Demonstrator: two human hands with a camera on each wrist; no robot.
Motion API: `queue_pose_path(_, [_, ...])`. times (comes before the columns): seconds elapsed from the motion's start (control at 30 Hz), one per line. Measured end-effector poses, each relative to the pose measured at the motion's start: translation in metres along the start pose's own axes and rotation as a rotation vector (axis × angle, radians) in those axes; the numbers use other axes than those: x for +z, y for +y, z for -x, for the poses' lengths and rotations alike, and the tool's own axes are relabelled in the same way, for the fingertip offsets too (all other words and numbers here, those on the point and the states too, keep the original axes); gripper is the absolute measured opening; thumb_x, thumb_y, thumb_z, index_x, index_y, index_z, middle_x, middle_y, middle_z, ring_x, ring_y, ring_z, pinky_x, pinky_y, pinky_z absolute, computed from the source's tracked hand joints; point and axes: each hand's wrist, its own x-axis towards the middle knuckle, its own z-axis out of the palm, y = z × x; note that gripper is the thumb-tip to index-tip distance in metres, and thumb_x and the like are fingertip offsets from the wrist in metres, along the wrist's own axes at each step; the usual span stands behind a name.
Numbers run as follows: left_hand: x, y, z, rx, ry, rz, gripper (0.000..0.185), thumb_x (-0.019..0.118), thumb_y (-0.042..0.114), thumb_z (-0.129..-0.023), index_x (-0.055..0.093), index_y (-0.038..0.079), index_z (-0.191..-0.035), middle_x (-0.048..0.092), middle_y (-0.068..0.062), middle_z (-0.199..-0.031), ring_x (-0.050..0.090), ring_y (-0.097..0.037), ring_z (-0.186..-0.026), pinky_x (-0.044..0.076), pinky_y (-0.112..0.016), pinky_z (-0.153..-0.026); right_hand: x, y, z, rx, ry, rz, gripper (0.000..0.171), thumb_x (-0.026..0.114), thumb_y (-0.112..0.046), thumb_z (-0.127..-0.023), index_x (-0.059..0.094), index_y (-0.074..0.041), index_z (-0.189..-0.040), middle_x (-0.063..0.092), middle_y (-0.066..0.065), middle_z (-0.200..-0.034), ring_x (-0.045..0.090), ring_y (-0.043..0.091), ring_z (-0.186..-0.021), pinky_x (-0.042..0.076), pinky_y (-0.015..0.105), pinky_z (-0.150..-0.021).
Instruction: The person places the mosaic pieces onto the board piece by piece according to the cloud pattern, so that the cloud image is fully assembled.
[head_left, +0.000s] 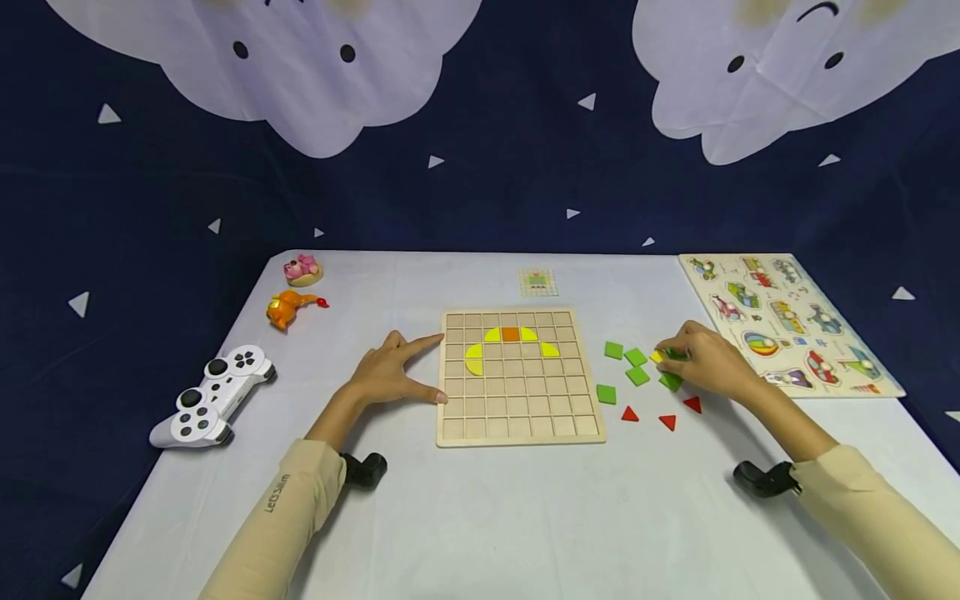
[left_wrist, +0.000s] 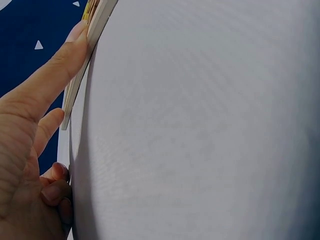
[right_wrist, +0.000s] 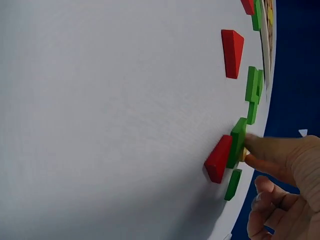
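In the head view, the left hand (head_left: 386,372) meets the left edge of the board (head_left: 497,387) with thumb and forefinger spread wide apart, while the right hand (head_left: 708,358) has its fingers clamped on a yellow piece (head_left: 656,357) among green squares (head_left: 637,376) and red triangles (head_left: 630,414), on the surface (head_left: 480,517) to the board's right. The likeliest trouble, I judge, is a neighbouring square being dragged or flipped on the lift, because the pieces crowd close under the right fingers. A quarter-round (head_left: 474,360) could also end up facing the wrong way, since its shape would probably lie in a cell at any turn. The board looks like pale wood, its thin ridges making square cells; the yellow quarter-rounds and an orange square (head_left: 510,334) lie flat in it. In the left wrist view, the outstretched fingers touch only the board's slim, straight edge and the others fold inward; too hard a push might slide the board over the smooth white surface and jolt its loose pieces. In the right wrist view, a green square and a red triangle, both thick-edged and flat-faced, mask the grip, and just a sliver of yellow shows; its exact shape I cannot tell. So small a hold could slip if the pinch is uneven.
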Motion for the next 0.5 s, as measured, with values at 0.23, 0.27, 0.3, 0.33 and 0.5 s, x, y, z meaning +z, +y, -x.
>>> queue_pose_path(0.23, [-0.0007, 0.0019, 0.0007, -0.01, -0.001, -0.001, 0.103, 0.085, 0.06, -0.064, 0.04, 0.033, -0.152, 0.042, -0.007, -0.104, 0.042, -0.021, -0.084, 0.032, -0.035, -0.079, 0.0023, 0.003, 0.0023, 0.005, 0.003, -0.007, 0.03, 0.076, -0.013, -0.085, 0.073, 0.005, -0.109, 0.058, 0.01, -0.089, 0.049, 0.019, -0.076, 0.038, 0.032, -0.064])
queue_pose_path(0.27, [-0.0007, 0.002, 0.0008, -0.012, -0.001, 0.0, 0.103, 0.086, 0.06, -0.063, 0.04, 0.033, -0.152, 0.042, -0.007, -0.103, 0.042, -0.021, -0.083, 0.032, -0.035, -0.078, 0.0032, 0.003, 0.0023, 0.005, 0.013, -0.006, 0.03, 0.076, -0.013, -0.085, 0.074, 0.005, -0.108, 0.058, 0.01, -0.089, 0.05, 0.019, -0.076, 0.039, 0.032, -0.064])
queue_pose_path(0.3, [-0.0007, 0.0021, 0.0007, -0.013, -0.001, 0.001, 0.103, 0.086, 0.06, -0.063, 0.04, 0.033, -0.152, 0.042, -0.007, -0.103, 0.041, -0.021, -0.083, 0.031, -0.035, -0.078, 0.0039, 0.0025, 0.0024, 0.006, 0.022, -0.008, 0.029, 0.077, -0.013, -0.085, 0.074, 0.005, -0.108, 0.058, 0.01, -0.089, 0.05, 0.019, -0.076, 0.039, 0.031, -0.064])
queue_pose_path(0.33, [-0.0008, 0.002, 0.0007, -0.015, -0.001, 0.001, 0.104, 0.086, 0.06, -0.063, 0.04, 0.033, -0.152, 0.041, -0.007, -0.103, 0.041, -0.021, -0.082, 0.031, -0.035, -0.077, 0.0048, 0.0022, 0.0023, 0.009, 0.032, -0.011, 0.029, 0.077, -0.013, -0.085, 0.074, 0.006, -0.107, 0.058, 0.011, -0.089, 0.05, 0.02, -0.076, 0.039, 0.032, -0.064])
queue_pose_path(0.5, [-0.0011, 0.0024, 0.0008, -0.021, -0.003, 0.004, 0.104, 0.086, 0.06, -0.063, 0.04, 0.033, -0.152, 0.041, -0.007, -0.102, 0.041, -0.021, -0.081, 0.031, -0.034, -0.076, 0.0078, 0.0012, 0.0011, 0.038, 0.061, -0.029, 0.029, 0.079, -0.016, -0.083, 0.074, 0.005, -0.102, 0.056, 0.012, -0.088, 0.048, 0.021, -0.076, 0.039, 0.032, -0.063])
